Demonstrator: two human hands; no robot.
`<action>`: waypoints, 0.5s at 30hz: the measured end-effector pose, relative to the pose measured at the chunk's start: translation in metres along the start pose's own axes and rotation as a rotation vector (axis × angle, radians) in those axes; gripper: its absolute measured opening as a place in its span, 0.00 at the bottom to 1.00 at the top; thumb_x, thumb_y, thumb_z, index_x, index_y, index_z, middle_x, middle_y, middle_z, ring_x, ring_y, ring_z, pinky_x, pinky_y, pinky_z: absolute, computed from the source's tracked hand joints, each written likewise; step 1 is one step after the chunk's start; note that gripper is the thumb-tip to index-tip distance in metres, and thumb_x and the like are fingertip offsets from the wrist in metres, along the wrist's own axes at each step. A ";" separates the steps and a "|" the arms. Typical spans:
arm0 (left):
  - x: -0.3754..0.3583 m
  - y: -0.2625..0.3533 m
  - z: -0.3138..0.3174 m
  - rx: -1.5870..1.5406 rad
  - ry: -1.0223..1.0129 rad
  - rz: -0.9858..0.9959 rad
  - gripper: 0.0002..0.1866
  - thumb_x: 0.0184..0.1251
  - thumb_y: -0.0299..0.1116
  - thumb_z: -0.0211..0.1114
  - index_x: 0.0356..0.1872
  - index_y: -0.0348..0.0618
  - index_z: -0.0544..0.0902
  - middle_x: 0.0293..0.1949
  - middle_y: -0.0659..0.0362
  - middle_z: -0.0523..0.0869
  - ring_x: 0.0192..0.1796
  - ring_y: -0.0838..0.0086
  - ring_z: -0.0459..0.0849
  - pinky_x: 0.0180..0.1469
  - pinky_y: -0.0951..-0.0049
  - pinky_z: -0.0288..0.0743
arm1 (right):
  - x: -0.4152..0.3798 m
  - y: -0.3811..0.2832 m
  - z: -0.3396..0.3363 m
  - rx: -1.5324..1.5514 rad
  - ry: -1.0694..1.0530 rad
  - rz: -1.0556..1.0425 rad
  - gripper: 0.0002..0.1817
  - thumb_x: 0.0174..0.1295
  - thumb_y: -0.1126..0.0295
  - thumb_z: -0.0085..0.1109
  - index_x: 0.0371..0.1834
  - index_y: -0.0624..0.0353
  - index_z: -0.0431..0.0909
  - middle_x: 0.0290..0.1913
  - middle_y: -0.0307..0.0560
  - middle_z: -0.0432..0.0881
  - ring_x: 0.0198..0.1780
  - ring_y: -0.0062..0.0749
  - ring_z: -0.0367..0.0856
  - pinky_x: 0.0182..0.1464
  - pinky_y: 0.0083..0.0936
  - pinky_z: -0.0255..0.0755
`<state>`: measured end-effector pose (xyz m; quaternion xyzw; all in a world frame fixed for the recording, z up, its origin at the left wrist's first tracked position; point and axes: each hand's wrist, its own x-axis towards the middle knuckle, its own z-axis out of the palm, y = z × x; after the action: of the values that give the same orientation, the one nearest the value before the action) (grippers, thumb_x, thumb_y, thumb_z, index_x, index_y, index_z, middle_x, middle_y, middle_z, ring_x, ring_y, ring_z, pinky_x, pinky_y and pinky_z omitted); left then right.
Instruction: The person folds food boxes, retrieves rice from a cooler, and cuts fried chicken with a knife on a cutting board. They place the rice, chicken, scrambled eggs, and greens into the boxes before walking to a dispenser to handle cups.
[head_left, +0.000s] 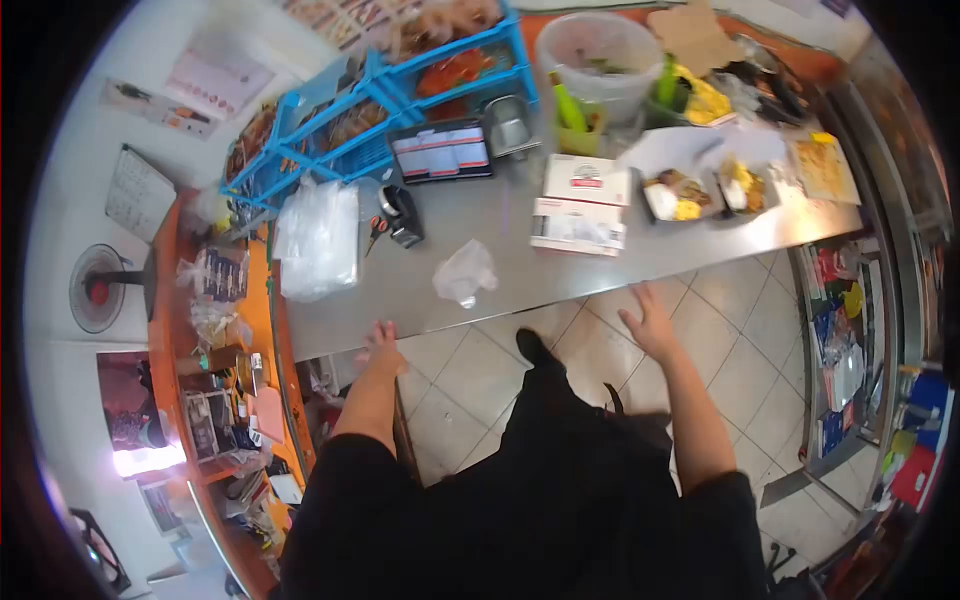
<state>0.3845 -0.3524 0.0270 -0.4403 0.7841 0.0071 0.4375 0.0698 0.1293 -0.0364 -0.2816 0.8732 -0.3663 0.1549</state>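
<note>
My left hand [382, 350] is at the front edge of the steel counter [390, 290], fingers spread and nothing in them. My right hand [650, 322] hangs in front of the counter, over the tiled floor in this view, with thumb and fingers apart and holding nothing. On the counter between the two lies a crumpled clear plastic bag [466, 272], nearer my left hand. White printed cartons [580, 205] stand beyond my right hand. Two open takeaway boxes hold food: one box [677, 197] is nearer the cartons, the other box [746, 188] farther right.
A stack of clear bags [318, 240], scissors [376, 232] and a black tape dispenser [402, 216] sit at the counter's left. Behind are a tablet [442, 150], blue crates [400, 85] and a large translucent tub [600, 55]. Shelving [840, 350] stands at the right.
</note>
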 end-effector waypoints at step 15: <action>-0.493 0.800 0.259 0.783 -0.021 1.297 0.31 0.73 0.46 0.62 0.75 0.47 0.73 0.75 0.41 0.74 0.74 0.47 0.74 0.67 0.48 0.78 | -0.864 0.351 -0.152 1.325 1.258 1.287 0.21 0.80 0.57 0.48 0.69 0.55 0.74 0.59 0.62 0.85 0.51 0.47 0.91 0.43 0.40 0.86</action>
<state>0.1166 0.5774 -0.0911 0.2969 0.8268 -0.0116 0.4775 0.5501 0.9380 -0.1325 0.5967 0.4115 -0.6881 -0.0342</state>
